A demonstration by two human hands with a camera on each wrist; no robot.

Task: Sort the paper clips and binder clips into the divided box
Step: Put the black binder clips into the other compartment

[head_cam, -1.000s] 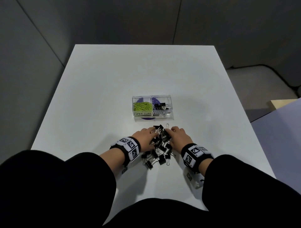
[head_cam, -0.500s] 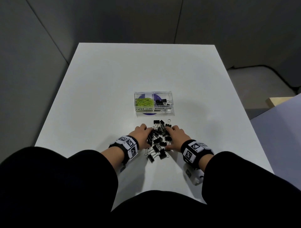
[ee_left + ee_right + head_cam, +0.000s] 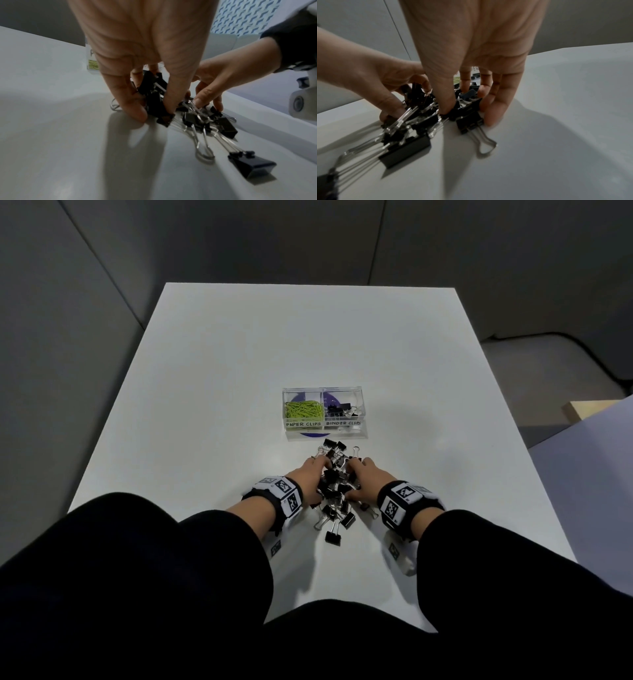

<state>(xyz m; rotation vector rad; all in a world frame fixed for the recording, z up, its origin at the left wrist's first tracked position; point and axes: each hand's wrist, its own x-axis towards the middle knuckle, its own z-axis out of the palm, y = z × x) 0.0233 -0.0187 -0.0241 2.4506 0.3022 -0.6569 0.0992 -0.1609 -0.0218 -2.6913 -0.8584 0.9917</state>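
Observation:
A pile of black binder clips [image 3: 334, 477] lies on the white table [image 3: 212, 392], just in front of the clear divided box [image 3: 358, 402]. The box's left compartment holds green paper clips [image 3: 303, 409]; the right one holds a few binder clips [image 3: 340, 409]. My left hand [image 3: 313, 477] and right hand [image 3: 359, 479] flank the pile, fingers curled into it. In the left wrist view my left hand [image 3: 154, 111] pinches a bunch of clips [image 3: 154, 100] between thumb and fingers. In the right wrist view my right hand [image 3: 467, 113] grips several clips [image 3: 467, 106].
Loose binder clips [image 3: 334, 534] trail from the pile toward me, one [image 3: 250, 166] lying apart near my left wrist. The table's front edge is close to my sleeves [image 3: 154, 570]. A grey floor and a cable [image 3: 582, 350] lie past the right edge.
Both hands have drawn closer together around the pile, bunching the binder clips between them. The box has not moved.

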